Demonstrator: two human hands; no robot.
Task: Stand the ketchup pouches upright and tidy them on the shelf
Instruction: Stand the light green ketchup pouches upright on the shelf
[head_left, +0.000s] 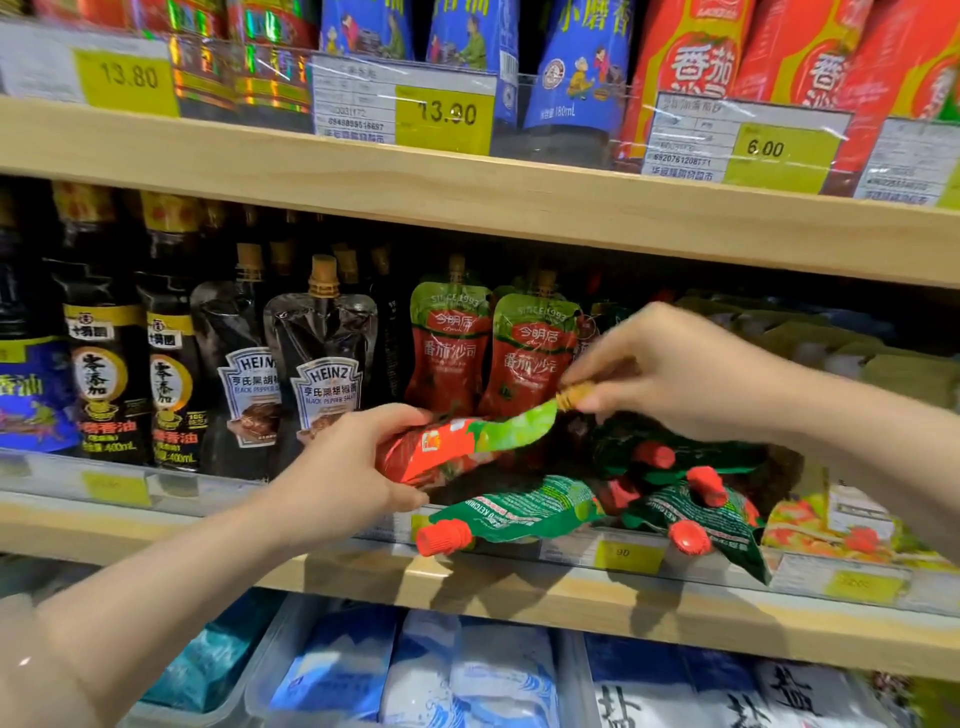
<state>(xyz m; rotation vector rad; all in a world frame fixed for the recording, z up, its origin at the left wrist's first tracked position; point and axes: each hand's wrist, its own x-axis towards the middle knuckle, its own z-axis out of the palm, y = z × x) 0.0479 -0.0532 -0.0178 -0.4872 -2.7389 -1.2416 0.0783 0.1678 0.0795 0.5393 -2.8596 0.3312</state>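
Observation:
A red and green ketchup pouch (467, 447) lies almost flat in front of the middle shelf (519, 587), its gold cap to the right. My left hand (358, 462) grips its red bottom end. My right hand (670, 374) pinches the gold cap. Behind it two matching ketchup pouches (449, 343) (530, 353) stand upright. Lower right, several green ketchup pouches with red caps (519, 514) (696, 514) lie toppled in a heap, one cap poking over the shelf edge.
Black Heinz pepper sauce pouches (322, 364) and dark bottles (98, 364) stand to the left. Green packets (831, 343) fill the shelf at right. Price tags (628, 556) line the shelf fronts. Bags of salt (467, 675) sit on the shelf below.

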